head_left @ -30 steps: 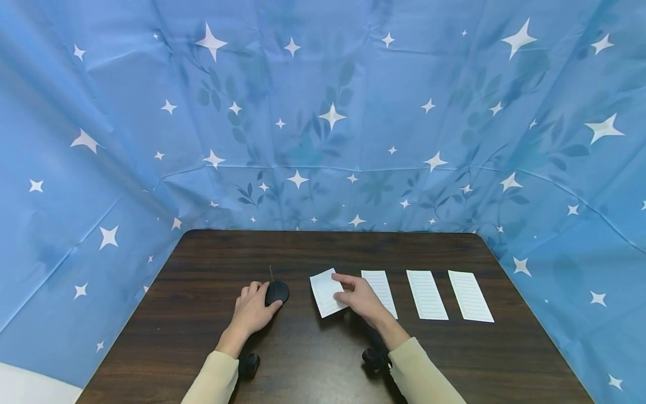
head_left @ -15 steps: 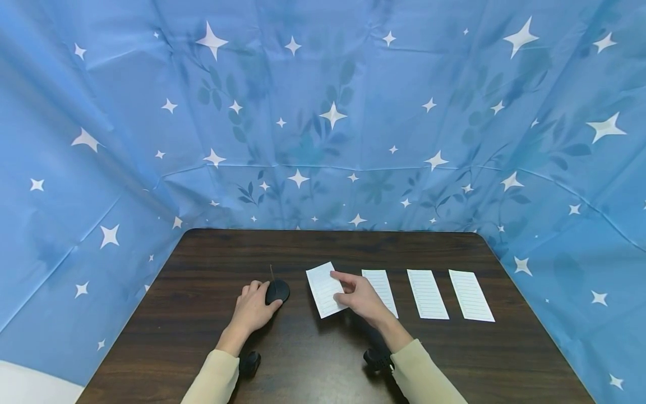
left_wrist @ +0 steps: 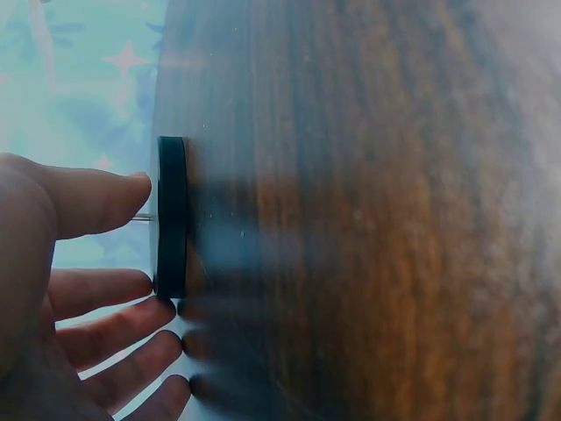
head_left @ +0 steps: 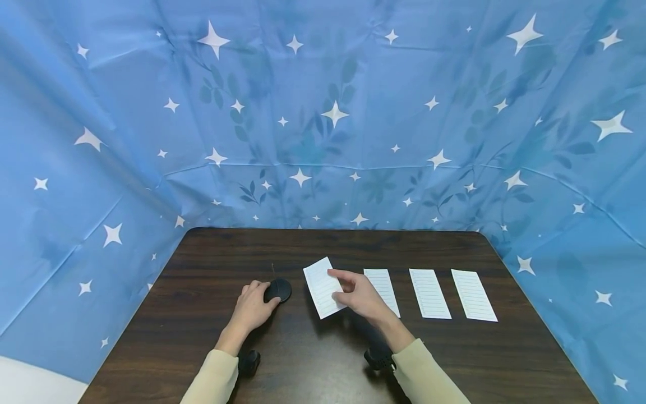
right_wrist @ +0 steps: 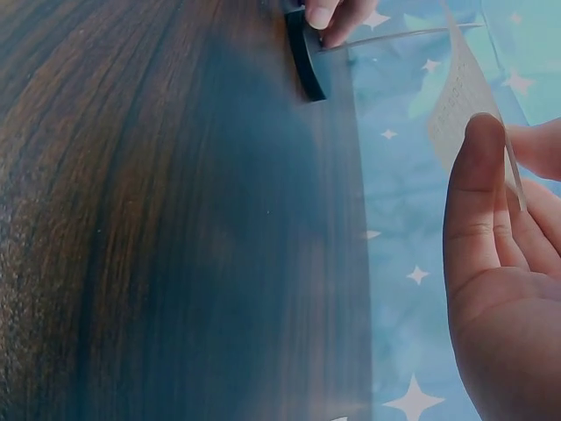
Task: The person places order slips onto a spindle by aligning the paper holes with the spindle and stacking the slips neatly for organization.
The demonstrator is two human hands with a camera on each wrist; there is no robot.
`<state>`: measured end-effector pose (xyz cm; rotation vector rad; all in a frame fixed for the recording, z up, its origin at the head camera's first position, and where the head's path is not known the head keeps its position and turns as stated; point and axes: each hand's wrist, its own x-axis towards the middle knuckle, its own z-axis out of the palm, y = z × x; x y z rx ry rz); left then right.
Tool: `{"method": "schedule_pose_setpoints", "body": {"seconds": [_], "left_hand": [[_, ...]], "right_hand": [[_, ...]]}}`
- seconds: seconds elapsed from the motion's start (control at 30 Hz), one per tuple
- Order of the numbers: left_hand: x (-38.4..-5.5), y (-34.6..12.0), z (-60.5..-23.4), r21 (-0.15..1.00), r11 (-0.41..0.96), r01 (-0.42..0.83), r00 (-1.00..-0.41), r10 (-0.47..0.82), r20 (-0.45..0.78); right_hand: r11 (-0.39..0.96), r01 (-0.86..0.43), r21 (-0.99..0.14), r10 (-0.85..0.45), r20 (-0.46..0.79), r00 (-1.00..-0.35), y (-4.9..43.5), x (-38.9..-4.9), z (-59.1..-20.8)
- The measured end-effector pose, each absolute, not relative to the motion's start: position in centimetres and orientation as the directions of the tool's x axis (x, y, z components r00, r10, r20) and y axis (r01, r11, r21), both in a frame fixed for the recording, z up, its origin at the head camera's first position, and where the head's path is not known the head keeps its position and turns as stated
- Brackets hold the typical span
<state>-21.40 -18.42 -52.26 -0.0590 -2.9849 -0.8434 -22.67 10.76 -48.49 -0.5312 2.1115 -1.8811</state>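
My left hand (head_left: 252,306) holds the round black base of a receipt spike (head_left: 280,290) on the dark wooden table. In the left wrist view the thumb (left_wrist: 105,200) lies by the top face, close to the thin metal rod, and the fingertips meet the base's edge. My right hand (head_left: 360,294) pinches a white ruled paper slip (head_left: 320,286) by its right side, between thumb and fingers. Seen from the right wrist, this slip (right_wrist: 469,101) is tilted up and slightly bowed, above the table, to the right of the spike.
Right of the held slip, three more ruled slips lie in a row: one partly behind my right hand (head_left: 379,283), one in the middle (head_left: 429,294) and one at far right (head_left: 473,294). A blue star-patterned curtain (head_left: 323,140) hangs behind the table (head_left: 313,370).
The slip in my right hand has tilted upward, its far end rising a little and shifting left. My left hand stays at the spike's base.
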Motion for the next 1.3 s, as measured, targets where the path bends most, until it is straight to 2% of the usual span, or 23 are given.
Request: {"method": "schedule_pose_setpoints", "body": {"seconds": [0.87, 1.3], "left_hand": [[-21.3, -18.2, -52.1, 0.513, 0.855, 0.078, -0.995, 0.032, 0.098], [-21.1, -19.0, -51.1, 0.614, 0.786, 0.077, -0.994, 0.017, 0.104]], "right_hand": [[0.078, -0.072, -0.994, -0.450, 0.029, -0.893, 9.8, -22.3, -46.8], [-0.002, -0.077, -0.997, -0.492, 0.068, -0.868, 9.1, -22.1, -45.7]]}}
